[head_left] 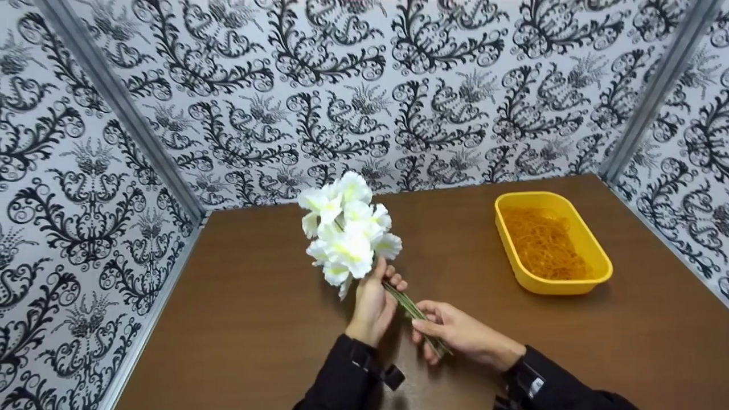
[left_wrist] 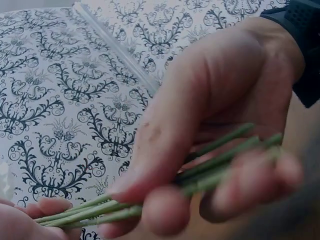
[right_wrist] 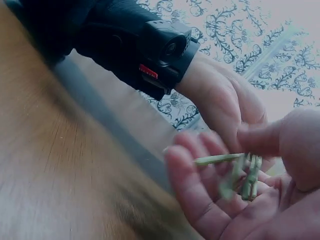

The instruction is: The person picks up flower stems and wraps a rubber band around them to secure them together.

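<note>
Your left hand (head_left: 373, 304) is raised just above the desk (head_left: 256, 319), near its front edge and about mid-width. Its fingers (head_left: 393, 280) are curled round the green stems (head_left: 413, 312) directly below the heads of the white flowers (head_left: 347, 230). The bunch leans up and away from you, blooms toward the back wall.

Your right hand (head_left: 458, 333) sits just beside the left, lower on the same stems. Thumb and fingers close on the stem ends in a loose pinch. The left wrist view confirms it: several thin green stems (left_wrist: 200, 172) run side by side between the thumb and the curled fingers (left_wrist: 165, 212) of that right hand (left_wrist: 215, 120). In the right wrist view the cut ends of the stems (right_wrist: 240, 172) lie across the fingers (right_wrist: 192, 190), with the thumb above them. That view is blurred, so how hard the pinch bears on the stems cannot be told.

Both hands touch the stems and stand close together; whether they touch each other cannot be told.

A yellow tray (head_left: 592, 250) sits on the desk to your right, well apart from the hands. It holds a loose heap of rubber bands (head_left: 544, 242). Patterned black-and-white walls (head_left: 398, 85) close in the desk on three sides.
</note>
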A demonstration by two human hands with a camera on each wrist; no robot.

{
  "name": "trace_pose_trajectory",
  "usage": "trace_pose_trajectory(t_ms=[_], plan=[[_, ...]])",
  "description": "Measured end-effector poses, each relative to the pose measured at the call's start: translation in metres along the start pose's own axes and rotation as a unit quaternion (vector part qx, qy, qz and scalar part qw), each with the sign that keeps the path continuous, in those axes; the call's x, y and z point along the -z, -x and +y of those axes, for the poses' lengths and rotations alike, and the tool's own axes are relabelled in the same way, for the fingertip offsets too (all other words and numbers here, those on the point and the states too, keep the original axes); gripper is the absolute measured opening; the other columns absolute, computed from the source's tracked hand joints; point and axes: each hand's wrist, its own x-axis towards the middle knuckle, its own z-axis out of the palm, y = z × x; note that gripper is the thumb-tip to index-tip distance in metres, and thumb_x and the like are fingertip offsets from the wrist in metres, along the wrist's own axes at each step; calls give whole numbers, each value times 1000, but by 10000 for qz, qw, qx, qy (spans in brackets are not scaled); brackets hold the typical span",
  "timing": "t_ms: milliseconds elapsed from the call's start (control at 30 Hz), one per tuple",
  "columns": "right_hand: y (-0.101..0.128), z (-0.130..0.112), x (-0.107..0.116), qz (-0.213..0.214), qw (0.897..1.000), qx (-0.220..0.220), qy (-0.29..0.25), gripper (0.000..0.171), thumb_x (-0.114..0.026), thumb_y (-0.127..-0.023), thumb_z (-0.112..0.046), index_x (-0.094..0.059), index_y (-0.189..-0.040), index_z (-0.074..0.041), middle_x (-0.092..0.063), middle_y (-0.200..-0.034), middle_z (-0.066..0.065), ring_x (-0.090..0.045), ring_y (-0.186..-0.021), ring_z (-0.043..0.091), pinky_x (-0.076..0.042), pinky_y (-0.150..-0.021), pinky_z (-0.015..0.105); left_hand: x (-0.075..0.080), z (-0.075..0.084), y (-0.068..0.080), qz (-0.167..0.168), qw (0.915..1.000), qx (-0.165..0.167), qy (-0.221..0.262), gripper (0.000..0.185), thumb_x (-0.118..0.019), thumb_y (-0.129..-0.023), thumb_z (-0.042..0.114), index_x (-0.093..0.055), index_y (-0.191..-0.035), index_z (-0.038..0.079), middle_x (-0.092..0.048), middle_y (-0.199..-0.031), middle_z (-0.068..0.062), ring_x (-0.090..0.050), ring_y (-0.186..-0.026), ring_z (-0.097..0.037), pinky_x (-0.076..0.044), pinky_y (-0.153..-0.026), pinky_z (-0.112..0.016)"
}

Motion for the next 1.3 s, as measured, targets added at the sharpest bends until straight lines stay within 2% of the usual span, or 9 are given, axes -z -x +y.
trace_pose_trajectory(t_ms=[67, 167, 267, 500, 700, 867, 967, 1133, 1300], plan=[[4, 2, 0, 4, 10000, -97, -17, 38, -50, -109, -21, -41, -130, 9, -54, -83, 1, -50, -52, 7, -47, -46, 23, 3, -4, 2, -54, 9999, 109, -21, 23, -41, -110, 18, -45, -89, 10, -41, -79, -1, -40, -70, -14, -38, -64, -23], [8, -1, 0, 145, 9995, -289, 48, 43, -47, -109, -31, -42, -132, 5, -42, -77, -3, -35, -48, 5, -31, -40, 19, 4, -5, 3, -205, 9995, 235, -32, 24, -40, -111, 18, -45, -89, 10, -41, -79, 0, -41, -71, -15, -39, -67, -24], [9, -7, 1, 276, 9984, -425, 257, 49, -45, -109, -41, -46, -133, 1, -39, -74, -4, -31, -47, 5, -25, -38, 19, 2, -1, 2, -349, 9989, 318, 48, 23, -42, -109, 17, -47, -89, 10, -42, -77, 0, -43, -70, -14, -42, -68, -24], [13, -17, -4, 366, 9956, -561, 650, 58, -41, -106, -53, -51, -120, 2, -39, -67, -5, -30, -45, 6, -22, -36, 20, -1, 10, 1, -281, 9981, 399, 365, 23, -49, -108, 18, -59, -90, 7, -45, -68, 2, -44, -58, -10, -44, -61, -22], [16, -17, -17, 392, 9934, -507, 956, 53, -42, -106, -53, -52, -106, -1, -42, -65, -5, -33, -44, 6, -25, -36, 20, 0, 17, 6, -166, 9969, 352, 679, 31, -52, -103, 19, -56, -74, 10, -40, -60, 5, -40, -51, -7, -40, -56, -19], [18, -15, -25, 311, 9931, -523, 999, 54, -41, -107, -53, -48, -103, 1, -43, -66, -5, -33, -45, 6, -26, -36, 19, -1, 22, 10, -463, 9924, 509, 1020, 20, -61, -93, 27, -62, -84, 9, -37, -58, 8, -35, -47, -3, -35, -50, -13], [18, -13, -29, 212, 9941, -583, 895, 58, -39, -107, -52, -44, -105, 5, -41, -66, -6, -32, -44, 6, -25, -36, 19, -1, 22, 11, -541, 9881, 607, 1306, 19, -64, -88, 26, -62, -79, 9, -34, -53, 9, -31, -42, -1, -29, -43, -11], [15, -11, -34, 297, 9928, -550, 1020, 61, -38, -108, -50, -42, -109, 11, -42, -64, -6, -34, -44, 5, -25, -36, 19, 1, 18, 11, -792, 9783, 487, 1850, 19, -69, -82, 23, -58, -72, 11, -24, -51, 11, -15, -43, -1, -17, -40, -11], [14, -11, -35, 532, 9866, -384, 1493, 58, -38, -109, -47, -46, -104, 10, -43, -64, -5, -35, -43, 6, -27, -34, 19, 5, 15, 10, -1365, 9691, 315, 2030, 40, -69, -88, 24, -37, -64, 18, -9, -57, 10, -6, -47, -2, -12, -41, -12]])
